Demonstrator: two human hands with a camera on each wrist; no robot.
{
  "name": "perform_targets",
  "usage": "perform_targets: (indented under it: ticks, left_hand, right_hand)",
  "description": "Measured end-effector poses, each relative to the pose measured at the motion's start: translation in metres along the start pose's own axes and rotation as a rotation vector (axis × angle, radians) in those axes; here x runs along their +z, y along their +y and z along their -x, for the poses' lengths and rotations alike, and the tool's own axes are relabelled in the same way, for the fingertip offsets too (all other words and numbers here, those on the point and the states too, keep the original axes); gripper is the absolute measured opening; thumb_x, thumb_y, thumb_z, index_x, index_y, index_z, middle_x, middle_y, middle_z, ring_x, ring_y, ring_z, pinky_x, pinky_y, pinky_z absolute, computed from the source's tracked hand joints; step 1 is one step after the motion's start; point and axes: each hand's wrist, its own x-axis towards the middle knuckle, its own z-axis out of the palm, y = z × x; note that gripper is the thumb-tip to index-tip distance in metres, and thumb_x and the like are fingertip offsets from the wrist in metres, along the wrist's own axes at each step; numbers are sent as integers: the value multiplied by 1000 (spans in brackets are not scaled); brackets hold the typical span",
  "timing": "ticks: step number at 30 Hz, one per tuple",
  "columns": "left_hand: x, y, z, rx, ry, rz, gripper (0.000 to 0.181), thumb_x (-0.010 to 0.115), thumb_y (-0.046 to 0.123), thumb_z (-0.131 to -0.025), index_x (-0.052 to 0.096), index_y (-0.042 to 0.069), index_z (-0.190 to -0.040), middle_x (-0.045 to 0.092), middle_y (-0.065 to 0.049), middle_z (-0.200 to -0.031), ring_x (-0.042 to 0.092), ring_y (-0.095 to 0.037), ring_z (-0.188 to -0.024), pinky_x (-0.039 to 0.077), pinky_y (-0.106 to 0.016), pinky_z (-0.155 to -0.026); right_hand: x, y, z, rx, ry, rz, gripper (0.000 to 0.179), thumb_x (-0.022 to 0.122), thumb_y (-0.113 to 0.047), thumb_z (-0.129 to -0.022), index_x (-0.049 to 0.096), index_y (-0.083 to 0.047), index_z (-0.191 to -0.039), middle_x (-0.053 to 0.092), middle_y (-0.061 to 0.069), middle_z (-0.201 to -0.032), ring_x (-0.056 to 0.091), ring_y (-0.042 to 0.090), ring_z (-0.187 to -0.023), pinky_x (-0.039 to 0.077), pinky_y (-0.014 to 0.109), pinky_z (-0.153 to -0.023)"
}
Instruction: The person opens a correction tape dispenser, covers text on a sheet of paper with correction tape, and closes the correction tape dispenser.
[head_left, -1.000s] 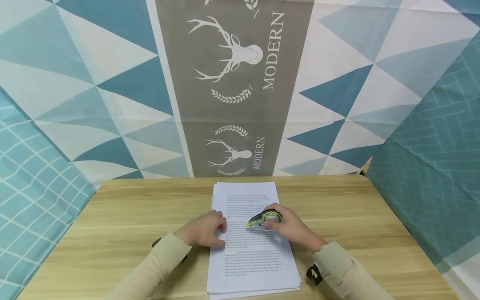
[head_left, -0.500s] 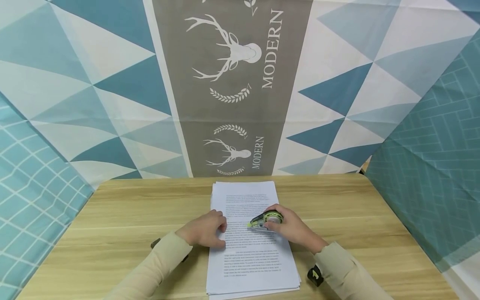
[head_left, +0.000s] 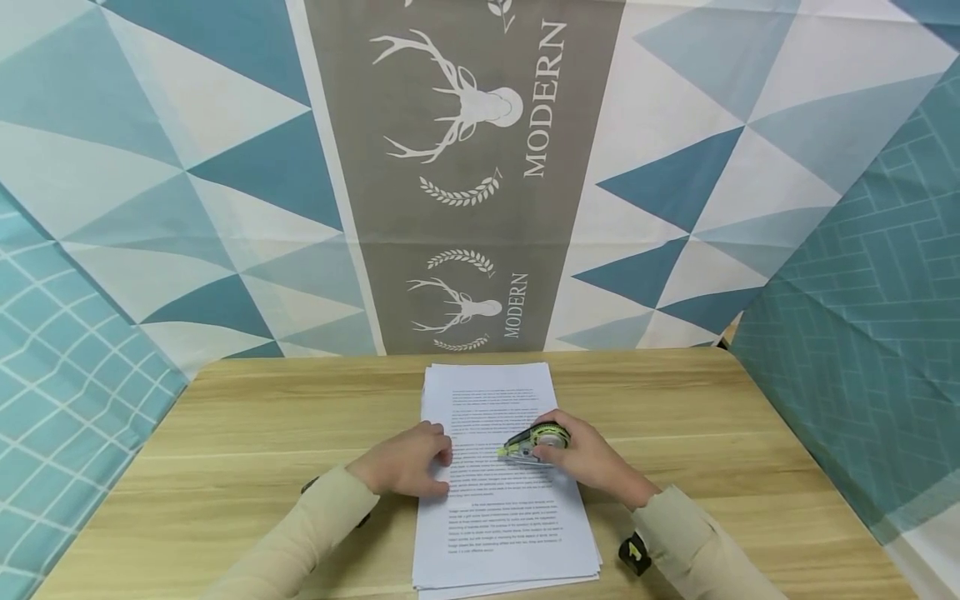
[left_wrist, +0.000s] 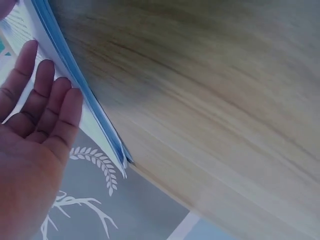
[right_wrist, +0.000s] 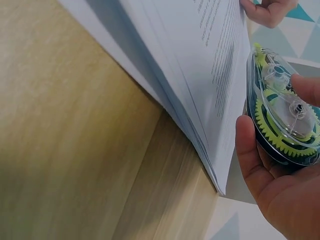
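Observation:
A stack of printed paper sheets [head_left: 502, 568] lies on the table, its long side running away from me. My right hand [head_left: 594, 460] pinches a correction tape dispenser [head_left: 522, 448] between thumb and fingers. Its green tip points left, down at the middle of the printed text. In the right wrist view the clear dispenser [right_wrist: 287, 107] shows yellow-green gear wheels inside. At the stack's left edge my left hand [head_left: 403, 461] rests with loosely bent fingers; in the left wrist view the left fingers [left_wrist: 70, 107] lie on the top sheet near its edge.
The wooden table [head_left: 285, 400] extends to both sides of the stack. Behind it hangs a patterned cloth [head_left: 465, 208] with deer heads and triangles. Blue tiled cloths stand at left and right. A black wrist strap [head_left: 634, 553] shows beside the right sleeve.
The right hand and the correction tape dispenser have shifted slightly to the right over the text. The left hand has stayed almost in place at the paper's edge.

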Motion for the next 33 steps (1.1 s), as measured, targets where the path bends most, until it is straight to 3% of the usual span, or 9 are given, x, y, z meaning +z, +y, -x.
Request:
perform_targets:
  ticks: [3,7,11,18,26,33]
  left_hand:
    - [-1,0,5,76,6,-31,25,72,34,-65,59,19,-80,48,9,-80,41,-7,-75,41,-21,-69]
    - [-1,-1,13,170,-30,-66,27,73,38,-64,58,21,-79,48,11,-81,39,-5,-75,39,-17,-68]
    - [-1,-2,12,222,-58,-78,28,73,40,-65,57,22,-79,47,11,-80,38,-4,-75,36,-15,-67]
    - [1,-4,4,254,-93,-97,30,72,42,-65,53,24,-80,45,11,-81,37,-4,-76,32,-14,-66]
    - [0,-2,6,252,-93,-89,29,71,42,-66,55,23,-81,46,11,-82,37,-5,-77,32,-14,-67]
    - [1,-3,7,245,-81,-78,29,71,42,-65,55,23,-81,47,12,-84,38,-5,-78,35,-15,-68]
  right_hand:
    - [-5,1,3,13,3,6,25,68,-22,-84,59,-20,-108,63,0,-103,55,15,-95,44,32,-81]
    - [-8,1,5,19,8,5,25,68,-20,-84,59,-21,-108,63,-1,-102,55,15,-94,43,33,-81]
    - [-9,1,3,11,15,14,25,68,-20,-84,59,-21,-108,63,-1,-102,55,15,-94,43,33,-81]
    - [-7,1,-4,18,5,-7,26,69,-21,-84,59,-21,-108,63,-2,-103,56,14,-94,44,32,-82]
    - [3,-6,-22,-22,-57,-39,31,72,-28,-81,60,-16,-108,62,2,-101,55,14,-89,44,32,-78]
    - [14,-13,-37,-39,-61,28,28,70,-31,-83,60,-20,-107,62,-3,-99,54,13,-87,44,32,-79]
